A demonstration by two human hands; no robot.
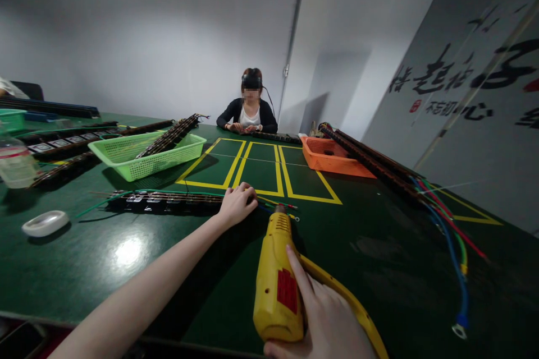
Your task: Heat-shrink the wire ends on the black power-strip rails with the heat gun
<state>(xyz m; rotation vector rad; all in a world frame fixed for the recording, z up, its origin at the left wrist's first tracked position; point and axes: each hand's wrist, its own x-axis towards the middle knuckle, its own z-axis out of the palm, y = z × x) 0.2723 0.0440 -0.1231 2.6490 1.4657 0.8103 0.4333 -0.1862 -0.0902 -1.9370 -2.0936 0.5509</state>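
My right hand (326, 314) is wrapped round a yellow heat gun (273, 275), its index finger lying along the body. The nozzle points away from me, close to wire ends with ring terminals (293, 217). My left hand (239, 203) is closed over the right end of a long dark wiring assembly (168, 201) that lies flat on the table. Thin coloured wires come out past the fingers toward the nozzle. A green wire (92, 210) trails from the assembly's left end.
A green basket (168, 164) holds a similar assembly. An orange basket (320, 164) stands at right, with long assemblies (370, 160) and coloured leads (450, 235) beside it. At left are a white dish (45, 224) and a bottle (17, 162). A person (250, 106) sits opposite. Yellow tape (280, 171) marks the table.
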